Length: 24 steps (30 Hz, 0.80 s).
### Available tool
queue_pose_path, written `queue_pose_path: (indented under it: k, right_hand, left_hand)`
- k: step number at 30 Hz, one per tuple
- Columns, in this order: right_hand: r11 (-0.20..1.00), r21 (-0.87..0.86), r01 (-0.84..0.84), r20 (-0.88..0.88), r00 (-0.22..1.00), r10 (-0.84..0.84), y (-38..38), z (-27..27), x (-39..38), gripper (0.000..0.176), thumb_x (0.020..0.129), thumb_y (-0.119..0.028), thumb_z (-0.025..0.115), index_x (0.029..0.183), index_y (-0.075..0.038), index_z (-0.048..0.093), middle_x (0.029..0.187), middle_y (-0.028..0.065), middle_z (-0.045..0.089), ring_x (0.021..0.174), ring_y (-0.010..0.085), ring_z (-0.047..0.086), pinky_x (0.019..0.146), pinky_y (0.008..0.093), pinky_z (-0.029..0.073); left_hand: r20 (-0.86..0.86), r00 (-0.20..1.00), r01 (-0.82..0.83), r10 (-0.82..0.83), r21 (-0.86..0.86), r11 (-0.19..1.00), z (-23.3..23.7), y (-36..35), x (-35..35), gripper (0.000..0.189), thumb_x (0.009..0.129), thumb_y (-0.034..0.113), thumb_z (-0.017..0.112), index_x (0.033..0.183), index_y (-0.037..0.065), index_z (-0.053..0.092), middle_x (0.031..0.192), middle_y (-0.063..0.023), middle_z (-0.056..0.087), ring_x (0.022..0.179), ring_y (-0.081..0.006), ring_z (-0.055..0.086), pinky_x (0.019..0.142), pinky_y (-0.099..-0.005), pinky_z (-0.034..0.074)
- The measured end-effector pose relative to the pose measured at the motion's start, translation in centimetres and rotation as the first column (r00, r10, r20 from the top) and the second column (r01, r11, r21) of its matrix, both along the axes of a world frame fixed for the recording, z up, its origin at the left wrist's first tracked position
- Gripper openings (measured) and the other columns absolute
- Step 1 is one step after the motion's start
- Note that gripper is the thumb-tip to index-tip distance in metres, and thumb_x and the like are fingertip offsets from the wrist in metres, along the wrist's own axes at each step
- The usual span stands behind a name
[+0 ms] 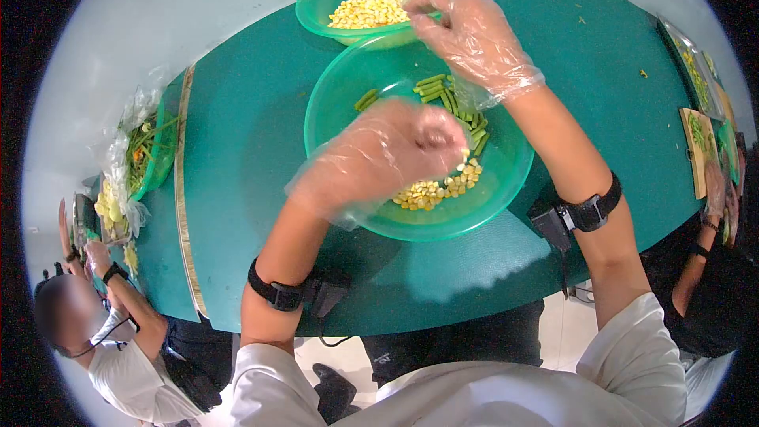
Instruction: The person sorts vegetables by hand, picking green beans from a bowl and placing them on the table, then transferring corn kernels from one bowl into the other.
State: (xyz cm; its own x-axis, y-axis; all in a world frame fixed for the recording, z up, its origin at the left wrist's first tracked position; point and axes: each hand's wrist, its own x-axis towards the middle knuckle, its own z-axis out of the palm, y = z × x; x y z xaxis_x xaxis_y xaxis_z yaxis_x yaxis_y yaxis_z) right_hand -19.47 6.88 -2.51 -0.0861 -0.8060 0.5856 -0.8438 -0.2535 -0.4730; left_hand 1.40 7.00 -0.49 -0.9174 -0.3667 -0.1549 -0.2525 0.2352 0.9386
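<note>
A clear plastic glove covers my left hand (395, 146), which is curled closed and blurred over the large green bowl (340, 87). What it holds, if anything, is hidden. Beneath it, cut green bean pieces (431, 88) lie toward the far side of the bowl, and yellow corn kernels (423, 196) toward the near side. My right hand (470, 35), also gloved, reaches to the right rim of a smaller green bowl (316, 12) heaped with corn kernels (370, 6). Its fingers are bent in toward the thumb at the edge of the heap; anything between them cannot be made out.
Both bowls stand on a green table (245, 134). At left, a green basket (162, 154) with vegetable trimmings and plastic sits near a person (142, 332) with a gloved hand. At right are a tray (688, 63), a cutting board (694, 154) with chopped greens, and another person's arm (696, 261).
</note>
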Motion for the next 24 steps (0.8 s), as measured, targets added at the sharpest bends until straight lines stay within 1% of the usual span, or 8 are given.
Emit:
queue_pose_path:
  k: [4,5,7,9,10,13,17,24]
  right_hand:
    - [0.998,-0.05,-0.022,0.111,0.993,0.027,-0.1,0.0,0.0,0.024,0.094,-0.022,0.064,0.109,-0.007,0.072,0.093,0.0115,0.074,0.073,0.0219,0.067,0.072,0.0364,0.054]
    - [0.993,-0.079,-0.086,0.199,0.975,0.101,-0.1,0.3,0.0,0.022,0.094,-0.02,0.064,0.108,-0.007,0.073,0.094,0.0096,0.074,0.075,0.0196,0.066,0.072,0.0351,0.053]
    - [0.967,-0.15,-0.204,0.363,0.899,0.246,0.2,0.9,0.1,0.018,0.093,-0.016,0.066,0.107,-0.007,0.073,0.097,0.0058,0.073,0.077,0.0151,0.064,0.071,0.0324,0.053]
    - [0.914,-0.224,-0.339,0.293,0.871,0.395,0.5,1.1,0.4,0.015,0.092,-0.014,0.068,0.105,-0.007,0.073,0.1,0.0035,0.072,0.08,0.0133,0.062,0.069,0.03,0.051]
    - [0.877,-0.256,-0.407,0.254,0.847,0.467,0.7,1.3,0.6,0.014,0.092,-0.013,0.069,0.104,-0.007,0.073,0.101,0.0024,0.071,0.081,0.0125,0.061,0.067,0.0288,0.05]
    - [0.911,-0.023,-0.411,0.203,0.89,0.407,1.7,2.5,1.6,0.02,0.089,-0.021,0.071,0.101,-0.005,0.073,0.094,0.0107,0.072,0.082,0.0219,0.068,0.075,0.0342,0.054]
    - [0.87,-0.062,-0.489,0.103,0.864,0.493,1.0,1.6,1.2,0.013,0.088,-0.011,0.069,0.101,-0.007,0.072,0.094,0.002,0.067,0.08,0.0124,0.06,0.064,0.0272,0.047]
    - [0.861,-0.031,-0.508,0.154,0.849,0.506,1.0,1.4,1.2,0.01,0.087,-0.007,0.066,0.097,-0.005,0.065,0.092,0.0019,0.064,0.079,0.0129,0.058,0.066,0.0276,0.048]
  left_hand:
    - [-0.19,0.922,-0.304,0.337,0.185,0.935,0.3,-0.3,-0.1,0.019,0.093,0.017,0.07,0.102,0.0,0.071,0.092,-0.0022,0.071,0.083,-0.0099,0.063,0.08,-0.0272,0.052]
    - [-0.235,0.877,-0.375,0.419,0.213,0.902,0.5,-0.7,-0.1,0.02,0.093,0.018,0.069,0.102,0.0,0.071,0.091,-0.0027,0.071,0.081,-0.0106,0.063,0.078,-0.0269,0.052]
    - [-0.183,0.808,-0.494,0.56,0.307,0.813,0.4,-1.3,-0.4,0.021,0.094,0.019,0.069,0.106,0.002,0.07,0.095,-0.0027,0.07,0.084,-0.0099,0.061,0.08,-0.0248,0.05]
    - [-0.193,0.73,-0.543,0.656,0.419,0.728,0.2,-1.6,-0.4,0.021,0.094,0.019,0.069,0.107,0.002,0.07,0.096,-0.0022,0.069,0.086,-0.0104,0.061,0.081,-0.0247,0.05]
    - [-0.199,0.732,-0.532,0.652,0.432,0.729,0.2,-1.7,-0.3,0.021,0.095,0.019,0.068,0.107,0.002,0.069,0.097,-0.0022,0.068,0.087,-0.0098,0.061,0.081,-0.0236,0.05]
    - [-0.211,0.735,-0.504,0.645,0.467,0.727,0.1,-1.8,-0.2,0.019,0.097,0.017,0.066,0.108,0.001,0.067,0.098,-0.0022,0.065,0.087,-0.0088,0.06,0.08,-0.0215,0.05]
    - [-0.184,0.737,-0.523,0.65,0.454,0.721,0.2,-2.0,-0.3,0.017,0.098,0.016,0.065,0.106,0.001,0.067,0.096,-0.002,0.065,0.087,-0.0092,0.06,0.08,-0.0214,0.051]
    - [-0.163,0.765,-0.499,0.623,0.463,0.733,-0.5,-2.5,-0.2,0.016,0.097,0.016,0.066,0.105,0.002,0.066,0.094,-0.0016,0.064,0.086,-0.0097,0.06,0.08,-0.0217,0.051]
